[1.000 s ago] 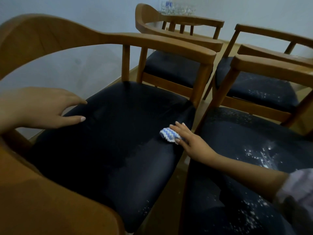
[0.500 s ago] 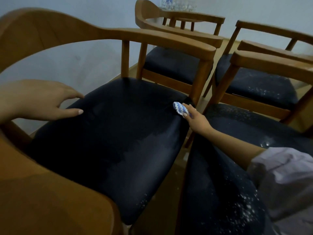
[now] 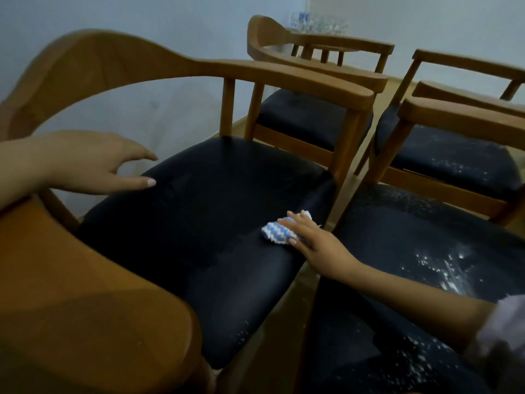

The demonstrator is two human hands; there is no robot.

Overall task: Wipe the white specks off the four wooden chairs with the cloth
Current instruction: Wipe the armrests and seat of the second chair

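Cloth (image 3: 277,232): small bunched wad, knitted-looking, blue-and-white zigzag stripes, no writing legible on it. It lies on the near-left seat (image 3: 199,223), at that seat's right edge. The right hand (image 3: 315,243) presses it down, fingers stretched almost straight over the top and thumb against its near side; the hand covers part of the wad. The left hand (image 3: 93,163) is at the seat's left edge, fingers loosely spread and gripping nothing; whether the thumb tip touches the padding, cannot tell.

The seat is dark, smooth, leather-like padding in a curved wooden frame with rounded armrests. A few white specks (image 3: 241,334) sit at its front corner. The right neighbour seat (image 3: 412,237) carries heavy white speckling, partly hidden by the forearm and a pale sleeve (image 3: 505,322), blurred at the frame edge. Behind the near-left seat is a far-left chair (image 3: 306,118), specks hard to make out; beyond the right neighbour is a far-right chair (image 3: 449,163), speckled and cut off at the right. Clear containers (image 3: 318,24) behind the far-left chair have blue labels, too blurred to read.
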